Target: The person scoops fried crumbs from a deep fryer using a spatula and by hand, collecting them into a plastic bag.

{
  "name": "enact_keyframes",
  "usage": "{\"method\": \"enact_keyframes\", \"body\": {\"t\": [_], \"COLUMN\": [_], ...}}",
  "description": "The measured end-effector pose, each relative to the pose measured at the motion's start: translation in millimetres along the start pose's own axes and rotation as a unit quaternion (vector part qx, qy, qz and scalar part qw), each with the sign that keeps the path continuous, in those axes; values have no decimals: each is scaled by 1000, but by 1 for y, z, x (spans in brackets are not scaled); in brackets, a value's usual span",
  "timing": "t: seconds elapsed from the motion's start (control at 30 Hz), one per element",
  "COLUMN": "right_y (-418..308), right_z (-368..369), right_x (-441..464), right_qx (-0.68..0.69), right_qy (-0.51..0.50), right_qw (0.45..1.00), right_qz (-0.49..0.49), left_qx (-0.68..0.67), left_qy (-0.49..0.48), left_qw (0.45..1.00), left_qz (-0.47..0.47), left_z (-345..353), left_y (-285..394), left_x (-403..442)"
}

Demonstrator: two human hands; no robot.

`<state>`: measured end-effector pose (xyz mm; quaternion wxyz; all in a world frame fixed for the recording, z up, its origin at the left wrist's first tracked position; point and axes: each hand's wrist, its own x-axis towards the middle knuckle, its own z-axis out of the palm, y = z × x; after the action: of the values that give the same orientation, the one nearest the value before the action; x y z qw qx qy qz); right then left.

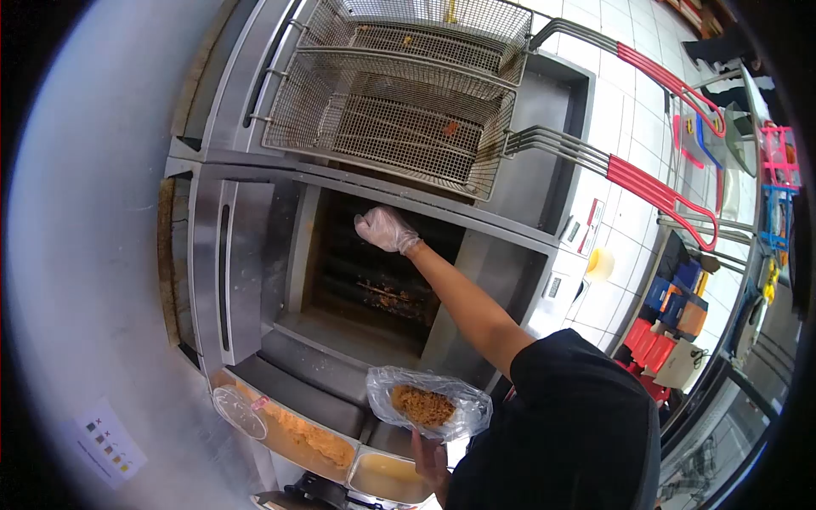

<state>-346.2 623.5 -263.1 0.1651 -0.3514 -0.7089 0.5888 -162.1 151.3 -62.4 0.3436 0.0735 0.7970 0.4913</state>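
My right hand (387, 229), in a clear plastic glove, is closed in a fist above an open fryer vat (319, 331). Whatever it may hold is hidden by the fingers. Below it, brown bits (391, 297) show in the dark vat. My left hand (432, 463), near the bottom of the view, supports a clear plastic bag (470, 410) from beneath and the side. Inside the bag lies a heap of brown, crumbly food (422, 405). The bag's mouth is spread wide.
Two wire fryer baskets (408, 119) with red handles (663, 200) sit over the adjoining fryer. A metal pan of orange crumbs (310, 442), a strainer (240, 412) and a pan of yellowish liquid (387, 476) stand beside the vat. Shelves with boxes (650, 344) line the right.
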Motion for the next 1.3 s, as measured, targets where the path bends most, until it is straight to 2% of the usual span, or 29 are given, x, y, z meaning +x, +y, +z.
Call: {"method": "enact_keyframes", "body": {"t": [0.07,0.17,0.27,0.4,0.5,0.6,0.63,0.67,0.77,0.9,1.0,1.07,1.1,1.17,1.3], "right_y": [14,35,58,69,68,54,35,21,1,14,60,72,77,64,37], "right_z": [6,7,11,3,-6,8,14,23,26,40,55,47,49,62,42], "right_x": [-3,-11,-21,-36,-47,-61,-76,-84,-70,-26,2,29,37,21,32], "right_qx": [-24,-35,-78,-165,-128,-265,-210,-170,-106,-60,-160,-112,-88,-87,-109], "right_qy": [6,12,-11,-50,-26,-68,-89,-82,-69,-103,-112,-28,8,-12,-27], "right_qw": [999,999,992,964,954,871,870,878,894,888,861,912,932,943,963], "right_qz": [-23,0,-98,-204,-271,-409,-437,-440,-429,-444,-469,-393,-352,-320,-243], "left_qx": [-13,3,29,42,45,34,18,2,6,-22,-23,-9,0,-3,-23], "left_qy": [8,-7,-3,-13,-13,-17,-16,-15,-20,37,43,44,58,69,66], "left_qw": [1000,1000,998,999,999,999,1000,1000,1000,999,999,998,998,998,997], "left_qz": [-17,-28,-48,-21,-19,-2,-15,-27,21,-12,-16,-32,-12,8,31], "left_z": [1,5,13,7,11,20,22,22,11,3,10,7,11,18,25], "left_y": [-7,15,24,22,22,19,23,26,13,5,4,9,7,13,16], "left_x": [-1,4,8,7,1,1,-1,-1,-1,-16,-15,-10,-5,-2,1]}}
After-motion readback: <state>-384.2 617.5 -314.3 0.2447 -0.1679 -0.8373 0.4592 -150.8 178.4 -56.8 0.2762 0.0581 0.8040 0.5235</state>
